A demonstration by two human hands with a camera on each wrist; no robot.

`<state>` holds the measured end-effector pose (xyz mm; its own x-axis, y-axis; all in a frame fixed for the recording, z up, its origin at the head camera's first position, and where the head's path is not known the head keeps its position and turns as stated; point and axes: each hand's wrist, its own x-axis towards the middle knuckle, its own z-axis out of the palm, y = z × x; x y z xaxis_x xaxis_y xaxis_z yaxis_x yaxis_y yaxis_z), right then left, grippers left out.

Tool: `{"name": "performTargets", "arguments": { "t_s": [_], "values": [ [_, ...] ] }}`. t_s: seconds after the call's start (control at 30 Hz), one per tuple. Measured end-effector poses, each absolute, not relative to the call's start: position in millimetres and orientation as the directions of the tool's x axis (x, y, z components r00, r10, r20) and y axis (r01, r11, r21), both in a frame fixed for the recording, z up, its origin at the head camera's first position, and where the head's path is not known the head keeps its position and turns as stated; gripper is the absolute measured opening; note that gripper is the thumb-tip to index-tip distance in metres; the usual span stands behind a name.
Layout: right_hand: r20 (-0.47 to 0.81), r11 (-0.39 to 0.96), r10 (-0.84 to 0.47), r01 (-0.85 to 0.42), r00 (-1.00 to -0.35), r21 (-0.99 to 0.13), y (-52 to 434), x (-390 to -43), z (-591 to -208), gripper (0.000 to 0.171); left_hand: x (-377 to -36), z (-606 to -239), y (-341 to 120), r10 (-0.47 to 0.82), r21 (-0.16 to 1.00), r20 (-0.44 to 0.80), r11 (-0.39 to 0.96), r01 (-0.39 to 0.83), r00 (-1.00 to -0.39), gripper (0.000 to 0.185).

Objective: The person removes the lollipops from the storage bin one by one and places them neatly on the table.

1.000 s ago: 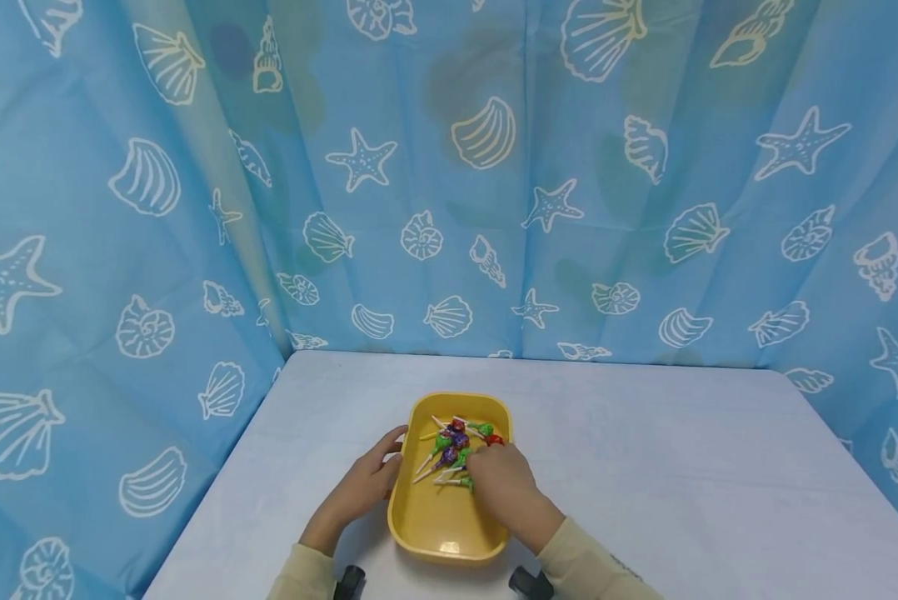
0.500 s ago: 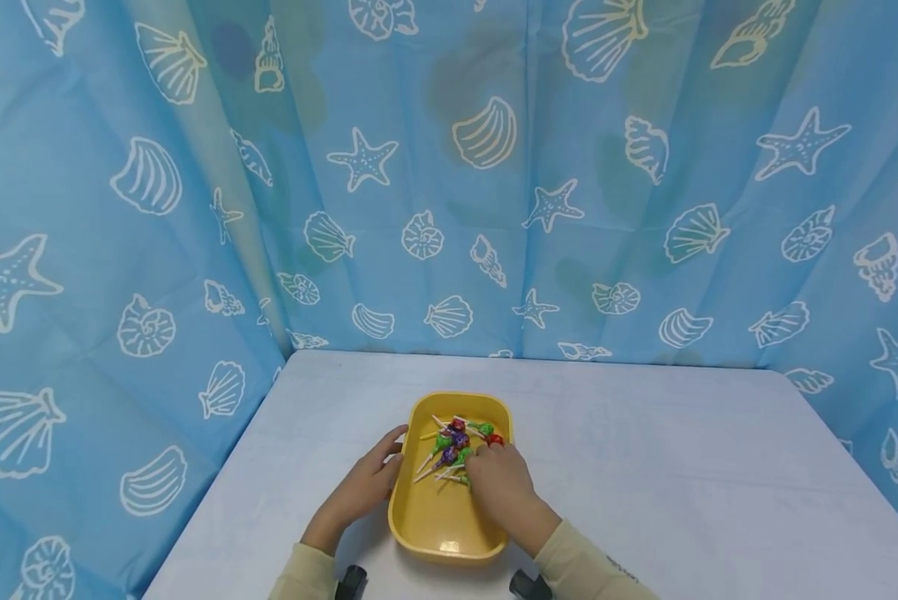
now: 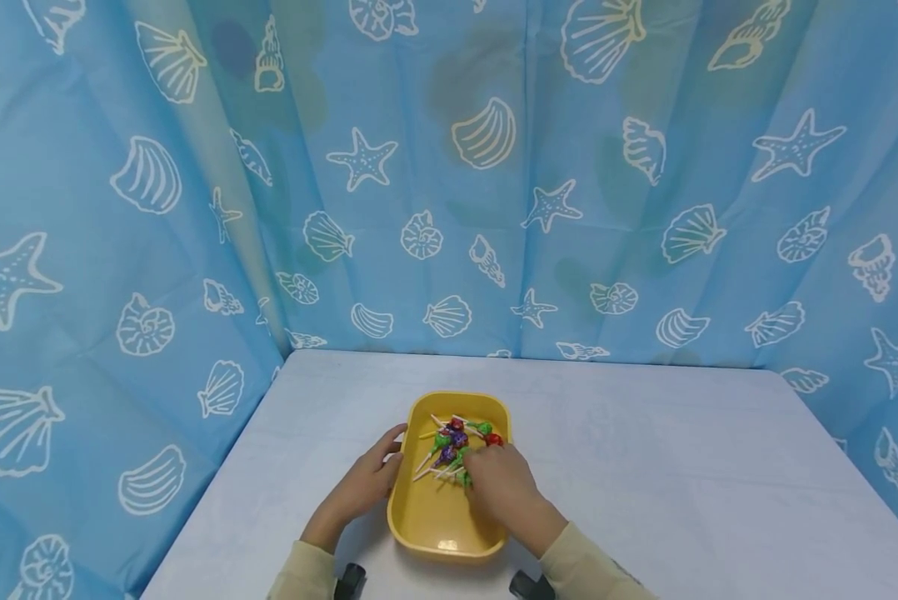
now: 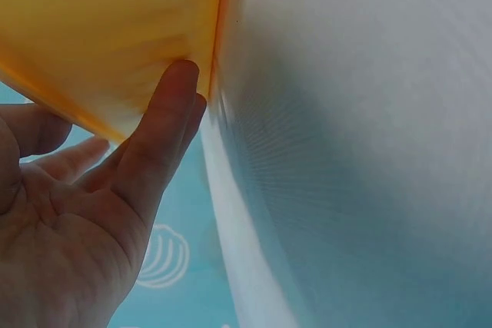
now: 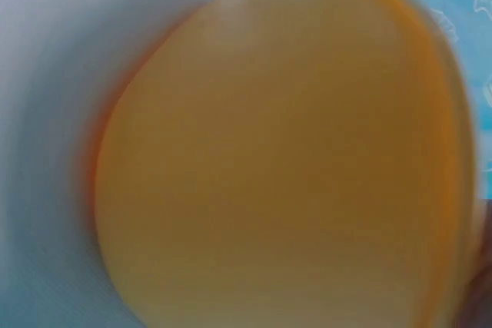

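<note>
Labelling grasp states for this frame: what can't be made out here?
- Right hand fingertips, head view: hidden by the hand's own back, so any hold on a lollipop cannot be told.
- Lollipops, head view: too small to count.
- Right wrist view: only the blurred yellow tray; no fingers, no lollipops.
- Left hand, left wrist view: cut off by the frame edge.

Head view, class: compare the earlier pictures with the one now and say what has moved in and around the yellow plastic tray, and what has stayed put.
The right hand has slid slightly left over the pile of wrapped lollipops with white sticks, now covering more of its near edge; whether it grips one is hidden. The left hand still rests against the left wall of the yellow plastic tray, which has not moved on the white table.
</note>
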<state>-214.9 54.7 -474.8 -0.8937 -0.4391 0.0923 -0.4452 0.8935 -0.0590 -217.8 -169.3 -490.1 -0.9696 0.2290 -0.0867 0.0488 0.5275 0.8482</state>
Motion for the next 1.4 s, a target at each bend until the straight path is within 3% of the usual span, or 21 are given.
{"name": "performTargets", "arguments": {
  "t_s": [0.2, 0.73, 1.13, 1.4],
  "values": [
    [0.044, 0.898, -0.397, -0.398, -0.917, -0.190, 62.5, -212.4, -466.1, 0.020, -216.8, -488.5, -168.7, 0.250, 0.855, -0.064, 0.512, 0.076, -0.966, 0.050],
    [0.231, 0.741, -0.319, -0.394, -0.919, -0.543, 96.1, -199.0, -469.7, 0.028, -216.7, -491.1, -166.6, 0.232, 0.850, -0.068, 0.523, 0.066, -0.970, 0.051],
    [0.365, 0.603, -0.225, -0.423, -0.903, -0.676, 102.0, -195.0, -483.5, 0.026, -217.1, -493.1, -168.0, 0.223, 0.857, -0.079, 0.513, 0.048, -0.972, 0.050],
    [0.365, 0.526, -0.153, -0.388, -0.918, -0.756, 111.7, -195.4, -488.0, 0.031, -216.2, -492.9, -168.1, 0.226, 0.857, -0.080, 0.512, 0.049, -0.971, 0.050]
  ]
}}
